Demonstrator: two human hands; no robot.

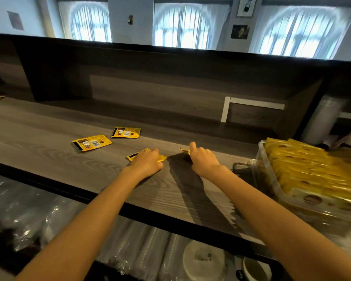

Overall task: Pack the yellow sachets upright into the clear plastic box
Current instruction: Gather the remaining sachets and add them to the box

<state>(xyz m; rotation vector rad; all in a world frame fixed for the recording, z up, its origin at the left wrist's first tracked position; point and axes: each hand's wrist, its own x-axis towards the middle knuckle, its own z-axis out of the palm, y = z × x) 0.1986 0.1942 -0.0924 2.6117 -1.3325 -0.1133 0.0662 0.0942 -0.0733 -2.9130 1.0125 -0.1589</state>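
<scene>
Our left hand (147, 162) is curled over a flat yellow foil sachet (132, 156) lying on the dark grey wood-grain counter (49, 155). The fingers are bent round its far edge, and both ends of the packet show past the knuckles. Our right hand (203, 159) is closed in the same way on a second yellow sachet (185, 150), thumb raised. Only one corner of that packet shows, so we cannot tell how firm the hold is.

Two more loose yellow sachets (92, 142) lie flat further to the left, well apart from both hands. The clear plastic box (259, 159) stands at the right end of the counter. It is already crowded with upright rows of packed sachets (312, 169).

These packets look light, thin and floppy, and we would expect the glossy film to be slippery. A flat one probably gives little to catch, so we would lift one edge and pinch it there between thumb and fingers. The crimped end seam is probably the stiffest place to hold — useful when we slide a sachet on edge into the tight rows, where a soft packet could buckle.
</scene>
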